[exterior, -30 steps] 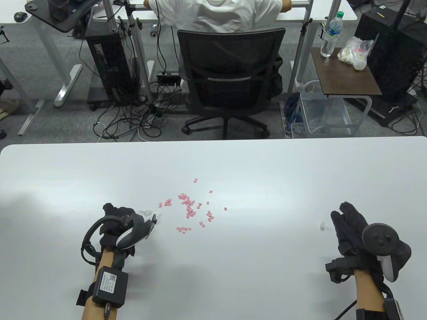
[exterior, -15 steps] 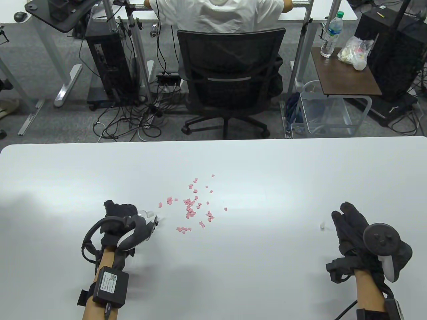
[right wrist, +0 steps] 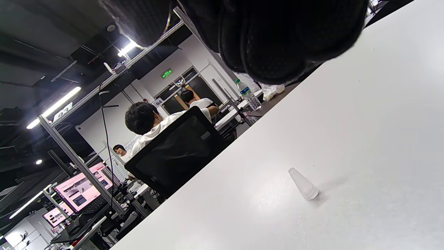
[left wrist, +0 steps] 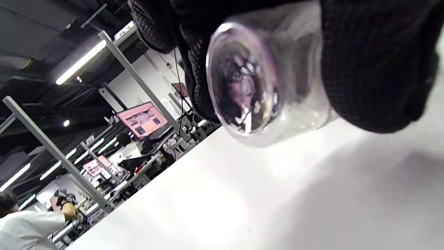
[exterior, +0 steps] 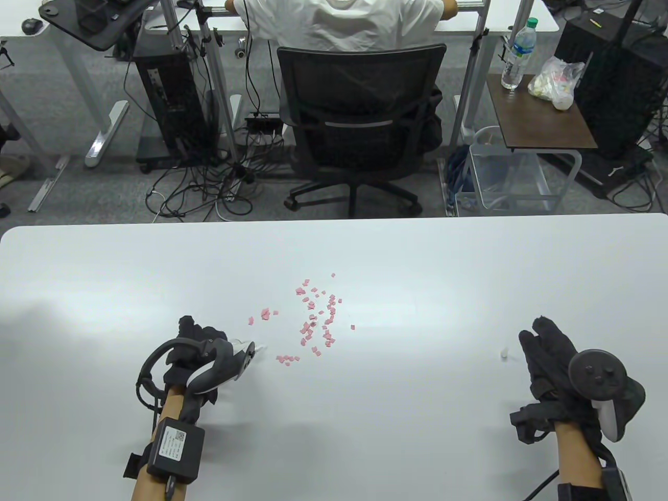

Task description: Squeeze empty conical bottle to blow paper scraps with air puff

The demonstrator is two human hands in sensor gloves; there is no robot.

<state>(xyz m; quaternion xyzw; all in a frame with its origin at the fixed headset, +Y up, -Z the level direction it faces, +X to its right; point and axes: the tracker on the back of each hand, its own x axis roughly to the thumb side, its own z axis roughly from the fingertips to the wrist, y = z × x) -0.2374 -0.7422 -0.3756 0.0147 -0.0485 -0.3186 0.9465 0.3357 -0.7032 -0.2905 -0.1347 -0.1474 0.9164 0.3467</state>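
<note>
Your left hand (exterior: 201,355) grips the bottle (left wrist: 270,86) just above the table (exterior: 396,417), nozzle toward the pink scraps (exterior: 313,318). Your right hand (exterior: 553,360) lies flat, released, beside the cap (right wrist: 303,184).

Clear conical bottle (left wrist: 263,86) on its side amid gloved fingers (left wrist: 374,59), nozzle toward scattered pink scraps (exterior: 313,321).

Looks like an open-plan office or tech lab. Past the hands, beyond the white desk (exterior: 365,250), someone in a white shirt (exterior: 339,21) sits in a black mesh office chair (exterior: 360,120) at another workstation, with tower PCs (exterior: 167,99) and tangled cables (exterior: 209,182) on grey carpet. The wrist views show aluminium frames (right wrist: 79,163), lit monitors (left wrist: 142,119), strip lights and what's probably a green exit sign (right wrist: 167,73).
</note>
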